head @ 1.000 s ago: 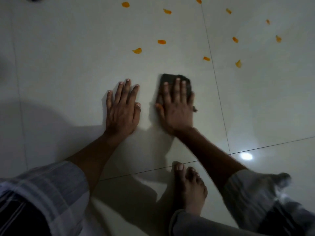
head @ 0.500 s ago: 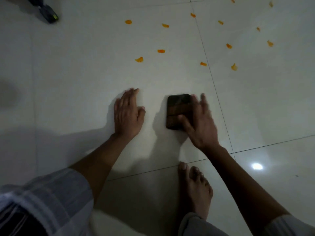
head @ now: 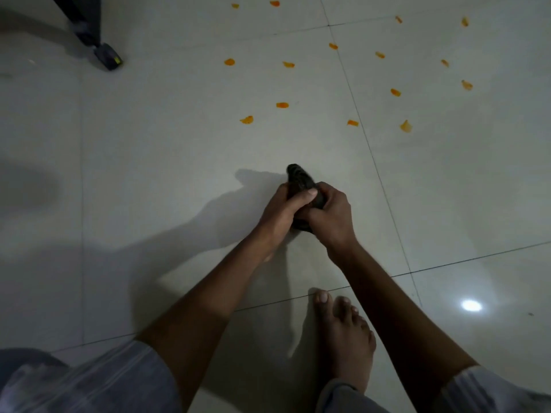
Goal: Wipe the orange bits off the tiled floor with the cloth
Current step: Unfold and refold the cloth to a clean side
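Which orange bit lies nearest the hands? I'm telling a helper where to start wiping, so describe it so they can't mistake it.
Start at the long tile seam that runs away from the hands, which hold the dark cloth. Just left of that seam, nearest the cloth, lies a small flat orange bit. Unlike the larger curled bit far to its left, it almost touches the seam.

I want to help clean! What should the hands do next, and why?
Probably press the cloth flat on the floor and push it forward. Both the left hand and right hand grip it bunched, and the orange bits lie ahead, untouched.
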